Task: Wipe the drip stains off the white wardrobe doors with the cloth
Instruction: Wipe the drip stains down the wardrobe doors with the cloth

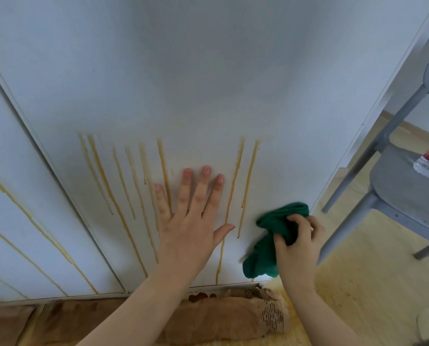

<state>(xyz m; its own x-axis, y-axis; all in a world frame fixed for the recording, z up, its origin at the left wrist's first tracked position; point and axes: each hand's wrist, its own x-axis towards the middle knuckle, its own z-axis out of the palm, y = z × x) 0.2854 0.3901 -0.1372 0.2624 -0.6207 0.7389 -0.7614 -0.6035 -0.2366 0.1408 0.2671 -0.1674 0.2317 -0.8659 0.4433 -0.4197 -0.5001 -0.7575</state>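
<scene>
Several amber drip stains (pixel 236 171) are running down the white wardrobe door (pixel 208 83). The left hand (pixel 188 221) is pressing flat across one streak, fingers spread and holding nothing, so it is probably risking a smear. The right hand (pixel 298 245) is gripping the bunched green cloth (pixel 271 231) against the door's lower right.

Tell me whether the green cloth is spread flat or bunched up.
Bunched up: the right hand grips the green cloth in a crumpled wad against the wardrobe door, one loose end hanging below.

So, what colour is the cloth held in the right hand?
Dark green. The head view shows the cloth bunched in the right hand.
</scene>
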